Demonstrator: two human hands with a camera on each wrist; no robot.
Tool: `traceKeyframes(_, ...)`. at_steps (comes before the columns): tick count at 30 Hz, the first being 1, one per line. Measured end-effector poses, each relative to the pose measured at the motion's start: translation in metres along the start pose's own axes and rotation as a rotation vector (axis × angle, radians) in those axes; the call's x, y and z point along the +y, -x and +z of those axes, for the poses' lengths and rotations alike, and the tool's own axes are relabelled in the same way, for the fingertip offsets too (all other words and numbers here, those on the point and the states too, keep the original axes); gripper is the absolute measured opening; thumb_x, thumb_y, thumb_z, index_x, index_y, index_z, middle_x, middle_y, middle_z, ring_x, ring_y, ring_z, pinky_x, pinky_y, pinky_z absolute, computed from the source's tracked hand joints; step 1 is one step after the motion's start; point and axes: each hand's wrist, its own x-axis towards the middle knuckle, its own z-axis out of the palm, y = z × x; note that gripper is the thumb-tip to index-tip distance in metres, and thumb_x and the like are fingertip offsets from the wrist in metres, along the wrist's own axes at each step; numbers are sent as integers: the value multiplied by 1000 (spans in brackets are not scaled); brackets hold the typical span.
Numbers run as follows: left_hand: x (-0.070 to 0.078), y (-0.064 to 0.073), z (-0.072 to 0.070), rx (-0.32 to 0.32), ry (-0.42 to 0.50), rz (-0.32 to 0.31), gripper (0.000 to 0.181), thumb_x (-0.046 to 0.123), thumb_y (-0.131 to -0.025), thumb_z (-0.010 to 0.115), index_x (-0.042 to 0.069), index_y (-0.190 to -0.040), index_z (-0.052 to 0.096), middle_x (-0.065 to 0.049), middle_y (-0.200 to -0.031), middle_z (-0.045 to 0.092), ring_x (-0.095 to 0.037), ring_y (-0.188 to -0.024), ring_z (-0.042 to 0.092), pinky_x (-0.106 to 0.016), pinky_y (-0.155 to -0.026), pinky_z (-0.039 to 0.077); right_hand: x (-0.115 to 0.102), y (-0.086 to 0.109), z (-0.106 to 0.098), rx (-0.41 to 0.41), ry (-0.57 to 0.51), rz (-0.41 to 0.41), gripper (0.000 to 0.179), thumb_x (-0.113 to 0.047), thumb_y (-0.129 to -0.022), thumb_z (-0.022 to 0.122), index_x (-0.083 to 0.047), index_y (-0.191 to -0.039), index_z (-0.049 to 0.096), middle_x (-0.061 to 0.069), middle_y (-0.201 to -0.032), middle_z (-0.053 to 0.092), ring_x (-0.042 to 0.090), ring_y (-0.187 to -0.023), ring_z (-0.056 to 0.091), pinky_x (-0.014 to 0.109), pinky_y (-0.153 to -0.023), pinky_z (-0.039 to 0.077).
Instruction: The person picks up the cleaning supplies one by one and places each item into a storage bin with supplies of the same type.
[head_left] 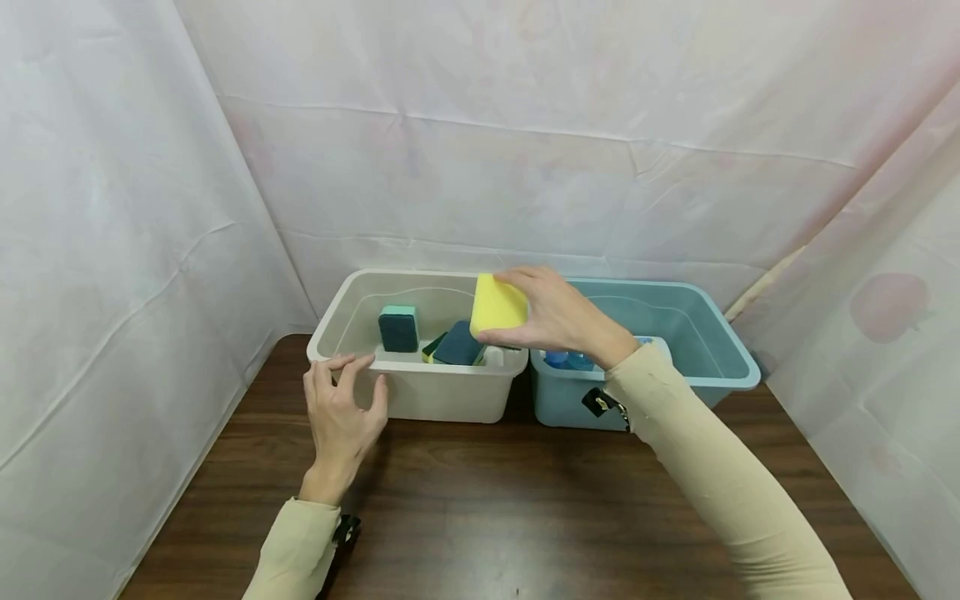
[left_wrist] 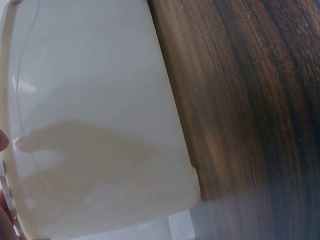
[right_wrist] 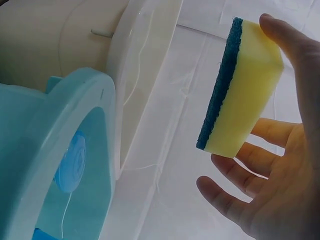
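My right hand [head_left: 551, 312] pinches a yellow sponge [head_left: 498, 304] above the right end of the cream bin [head_left: 420, 392]. The right wrist view shows the dark green scouring layer [right_wrist: 222, 85] on one face of it, with the thumb on one edge and fingertips on the opposite one. My left hand [head_left: 341, 417] rests its fingertips on the cream bin's front rim near the left corner, thumb held apart. Within that bin, a green sponge with a dark face [head_left: 399, 329] stands upright at left, and other dark-faced sponges [head_left: 457, 343] lie at right.
A blue bin [head_left: 645, 408] stands right beside the cream one and holds blue items [head_left: 579, 361], partly hidden by my right arm. Both bins sit on a dark wooden table [head_left: 465, 500]. White cloth [head_left: 480, 167] hangs behind and at both sides.
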Motion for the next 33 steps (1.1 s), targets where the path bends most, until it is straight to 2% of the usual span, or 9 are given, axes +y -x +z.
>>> traceKeyframes(9,0,0,0,14,2,7,34,24,-89,73,4,-116,76,-27,-121,60,-49,-116,50,-63,-101,39,0,-11,7,-18,3,20,93,-75,-81,73,-20,-154,56,6,-155,58,29,-137,51,49,-99,54)
traceKeyframes(18,-2,-2,2,35,3,26,33,23,-89,74,4,-115,76,-27,-120,61,-49,-114,51,-62,-100,39,-1,-25,12,-39,12,6,95,-74,-82,73,-17,-155,55,10,-154,58,31,-137,53,50,-102,53)
traceKeyframes(26,0,-2,2,27,-1,21,32,22,-89,74,4,-115,76,-27,-120,61,-49,-114,51,-62,-100,40,-6,-35,18,-74,40,33,94,-76,-82,71,-18,-154,55,7,-151,60,28,-133,51,47,-102,51)
traceKeyframes(33,-1,-2,0,17,-5,4,34,24,-89,74,4,-116,76,-26,-121,61,-49,-115,50,-63,-101,39,-10,-49,23,-115,96,29,95,-75,-83,69,-16,-156,53,9,-155,57,29,-135,52,47,-101,51)
